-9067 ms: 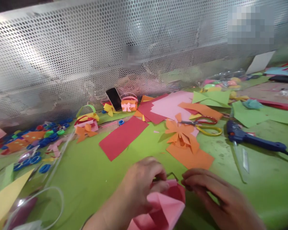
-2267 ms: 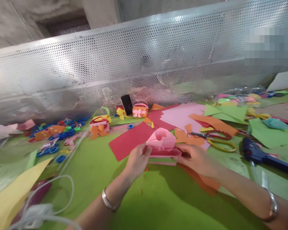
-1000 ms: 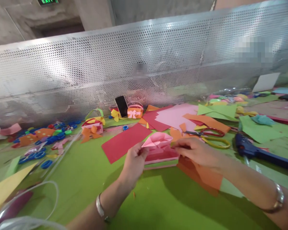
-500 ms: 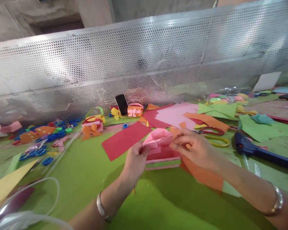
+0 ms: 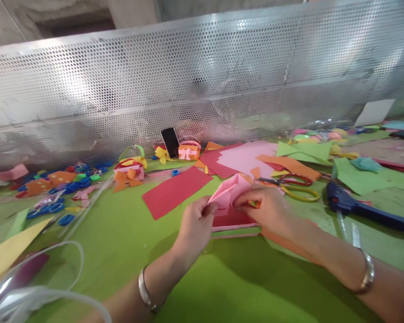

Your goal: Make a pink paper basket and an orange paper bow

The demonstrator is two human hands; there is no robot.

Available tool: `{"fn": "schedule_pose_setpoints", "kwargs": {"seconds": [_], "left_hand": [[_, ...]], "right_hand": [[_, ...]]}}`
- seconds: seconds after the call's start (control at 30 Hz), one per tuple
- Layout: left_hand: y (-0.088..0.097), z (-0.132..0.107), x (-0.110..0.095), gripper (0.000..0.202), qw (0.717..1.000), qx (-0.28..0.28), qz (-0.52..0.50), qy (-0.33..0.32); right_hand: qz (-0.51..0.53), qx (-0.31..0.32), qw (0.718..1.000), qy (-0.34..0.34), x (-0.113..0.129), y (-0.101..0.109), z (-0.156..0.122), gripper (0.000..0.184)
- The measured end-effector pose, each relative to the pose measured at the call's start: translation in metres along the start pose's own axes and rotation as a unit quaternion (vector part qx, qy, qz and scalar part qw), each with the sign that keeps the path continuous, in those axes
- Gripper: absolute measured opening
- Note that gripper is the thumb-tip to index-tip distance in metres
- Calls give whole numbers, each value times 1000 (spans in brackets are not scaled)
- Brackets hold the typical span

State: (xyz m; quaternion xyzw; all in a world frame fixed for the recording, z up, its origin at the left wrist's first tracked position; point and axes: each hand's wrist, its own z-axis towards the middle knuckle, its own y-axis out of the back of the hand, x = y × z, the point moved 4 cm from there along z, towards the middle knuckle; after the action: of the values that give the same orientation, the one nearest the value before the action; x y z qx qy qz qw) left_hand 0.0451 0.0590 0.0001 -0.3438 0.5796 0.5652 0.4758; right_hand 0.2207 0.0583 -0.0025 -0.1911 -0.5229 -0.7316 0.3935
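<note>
Between my hands is a small folded-paper box [image 5: 234, 219], with pink walls, a red inside and a green strip along its near side. My left hand [image 5: 194, 226] pinches the box's left end between thumb and fingers. At the other side, my right hand [image 5: 269, 206] is closed on the pink paper flap [image 5: 229, 190], which stands up at a slant over the box; its fingertips are partly hidden behind the paper. A red paper rectangle [image 5: 177, 192] lies flat beyond my left hand. Orange paper [image 5: 289, 244] lies under my right forearm.
Scissors [image 5: 299, 188] and a blue glue gun [image 5: 366, 208] lie to the right. Pink sheets [image 5: 247, 157], a propped phone [image 5: 170, 142] and a small orange paper basket [image 5: 189, 151] are at the back. Blue rings [image 5: 66, 220] and a looping white cable [image 5: 81, 260] are on the left.
My right hand has moved left across the box, bending the pink flap inward and upward. My left hand has shifted slightly right, still pinching the box's left end.
</note>
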Motion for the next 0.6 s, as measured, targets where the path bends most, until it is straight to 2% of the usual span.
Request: {"fn": "schedule_pose_setpoints", "kwargs": {"seconds": [0.3, 0.47, 0.6], "left_hand": [[-1, 4, 10, 21, 1000, -6, -12, -10], [-4, 3, 8, 17, 999, 13, -45, 8], [-4, 2, 7, 19, 997, 21, -65, 32]], "right_hand": [[10, -27, 999, -34, -3, -7, -4, 6], [15, -33, 999, -26, 0, -4, -3, 17], [21, -18, 999, -19, 1, -4, -5, 7]]}}
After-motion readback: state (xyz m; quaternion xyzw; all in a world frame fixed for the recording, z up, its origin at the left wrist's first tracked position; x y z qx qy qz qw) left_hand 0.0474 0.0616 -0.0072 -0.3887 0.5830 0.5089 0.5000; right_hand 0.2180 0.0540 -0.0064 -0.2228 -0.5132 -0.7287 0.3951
